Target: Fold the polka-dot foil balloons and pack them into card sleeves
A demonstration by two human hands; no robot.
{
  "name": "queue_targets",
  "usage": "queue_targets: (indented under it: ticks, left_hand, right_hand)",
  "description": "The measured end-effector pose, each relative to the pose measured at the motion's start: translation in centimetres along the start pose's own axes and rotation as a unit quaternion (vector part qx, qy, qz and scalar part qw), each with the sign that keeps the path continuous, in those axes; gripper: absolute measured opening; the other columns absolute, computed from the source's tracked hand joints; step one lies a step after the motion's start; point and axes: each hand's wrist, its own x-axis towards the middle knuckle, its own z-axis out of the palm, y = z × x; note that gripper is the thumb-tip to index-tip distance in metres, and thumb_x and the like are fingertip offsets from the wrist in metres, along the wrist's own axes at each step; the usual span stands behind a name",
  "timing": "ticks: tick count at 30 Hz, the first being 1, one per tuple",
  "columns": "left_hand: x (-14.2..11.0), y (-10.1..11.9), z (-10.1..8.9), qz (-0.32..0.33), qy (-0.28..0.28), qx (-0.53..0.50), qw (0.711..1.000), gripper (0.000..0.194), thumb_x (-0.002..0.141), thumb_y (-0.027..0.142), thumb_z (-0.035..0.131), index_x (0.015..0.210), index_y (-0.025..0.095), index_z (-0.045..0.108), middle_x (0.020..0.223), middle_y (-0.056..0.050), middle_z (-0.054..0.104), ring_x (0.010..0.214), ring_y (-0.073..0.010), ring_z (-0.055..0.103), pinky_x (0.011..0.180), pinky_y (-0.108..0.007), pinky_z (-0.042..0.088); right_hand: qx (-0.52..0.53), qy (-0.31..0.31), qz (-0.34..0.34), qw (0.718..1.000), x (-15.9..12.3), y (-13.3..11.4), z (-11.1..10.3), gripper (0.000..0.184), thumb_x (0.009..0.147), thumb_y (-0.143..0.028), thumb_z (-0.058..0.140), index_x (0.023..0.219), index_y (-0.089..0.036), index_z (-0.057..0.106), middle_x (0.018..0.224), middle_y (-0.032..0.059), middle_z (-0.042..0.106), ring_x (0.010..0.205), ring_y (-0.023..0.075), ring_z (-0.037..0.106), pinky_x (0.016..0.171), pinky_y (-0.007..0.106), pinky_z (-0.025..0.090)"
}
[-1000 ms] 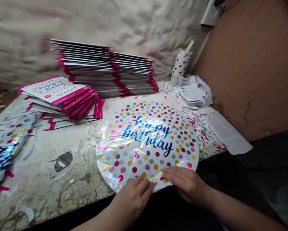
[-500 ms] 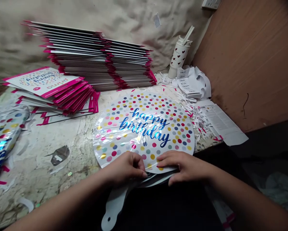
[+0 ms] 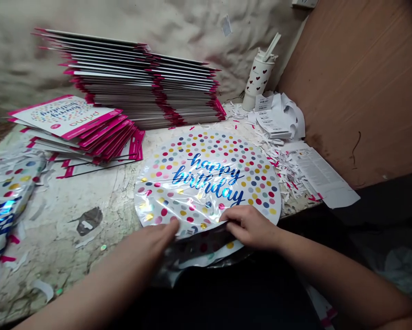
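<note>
A flat round foil balloon (image 3: pixel 206 183) lies on the table in front of me, white with coloured dots and blue "happy birthday" lettering. My right hand (image 3: pixel 249 225) pinches its near edge and holds that edge raised. Beneath it shows another dotted foil balloon (image 3: pixel 209 252) with a dark gap between the two. My left hand (image 3: pixel 153 245) is at the near left edge, its thumb by the rim; it is blurred and its other fingers are hidden. The white tail of the balloon does not show now.
A tall stack of pink-edged card packs (image 3: pixel 140 87) stands at the back, with a smaller fanned pile (image 3: pixel 71 121) left of it. Another foil piece (image 3: pixel 9 201) lies far left. A heart-patterned tumbler (image 3: pixel 259 78), paper labels (image 3: pixel 275 119) and paper shreds (image 3: pixel 292 172) are at right.
My left hand has moved left, away from the balloon's tail, which has gone from view. My right hand has closed on the near edge and lifted it, uncovering the balloon below.
</note>
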Motion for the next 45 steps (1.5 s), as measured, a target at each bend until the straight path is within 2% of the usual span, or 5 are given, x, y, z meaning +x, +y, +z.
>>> queue_targets:
  ticks: [11,26,30,37,45]
  left_hand:
    - [1.2,-4.3,2.3,0.126,0.105,0.115,0.980,0.073,0.072,0.013,0.044,0.141,0.027,0.026,0.141,-0.001,0.041,0.131,-0.0235,0.034,0.108,-0.043,0.029]
    - [3.2,-11.8,0.2,-0.075,0.072,-0.070,0.992,0.039,0.090,0.037,0.031,0.118,0.027,0.056,0.120,0.005,0.061,0.110,-0.0203,0.056,0.095,-0.033,0.043]
    - [6.9,-9.5,-3.3,-0.276,0.126,0.016,0.953,0.054,0.090,0.050,0.022,0.117,0.015,0.053,0.091,-0.002,0.068,0.089,-0.0254,0.060,0.078,-0.039,0.049]
    - [9.6,-1.7,1.9,-0.064,0.137,0.145,0.978,0.058,0.089,0.044,0.029,0.135,0.010,0.038,0.141,-0.016,0.038,0.130,-0.0321,0.031,0.103,-0.049,0.029]
    - [9.6,-1.1,3.8,-0.114,0.102,0.163,0.975,0.053,0.088,0.047,0.032,0.139,0.033,0.029,0.147,-0.011,0.027,0.133,-0.0427,0.019,0.096,-0.067,0.017]
  right_hand:
    - [-0.166,0.020,-0.180,0.969,-4.1,2.1,2.5,0.058,0.067,-0.006,0.044,0.125,-0.013,0.048,0.131,0.0141,0.049,0.126,0.0273,0.039,0.102,0.044,0.037]
    - [0.008,0.002,0.173,0.985,-0.2,11.8,-11.9,0.022,0.081,-0.026,0.053,0.094,-0.018,0.069,0.104,0.0047,0.068,0.100,0.0199,0.062,0.090,0.033,0.047]
    - [0.025,0.054,0.302,0.951,5.0,12.4,-13.1,0.029,0.077,-0.041,0.059,0.072,-0.013,0.065,0.066,0.0036,0.067,0.061,0.0155,0.061,0.057,0.025,0.049]
    - [-0.085,0.145,0.354,0.920,9.5,12.6,-14.3,0.041,0.067,-0.053,0.067,0.079,-0.014,0.060,0.076,0.0084,0.064,0.075,0.0231,0.059,0.062,0.030,0.046]
    - [-0.280,0.129,-0.017,0.951,10.5,3.2,-1.6,0.060,0.085,-0.054,0.044,0.131,-0.015,0.042,0.138,0.0086,0.043,0.128,0.0254,0.036,0.109,0.037,0.027]
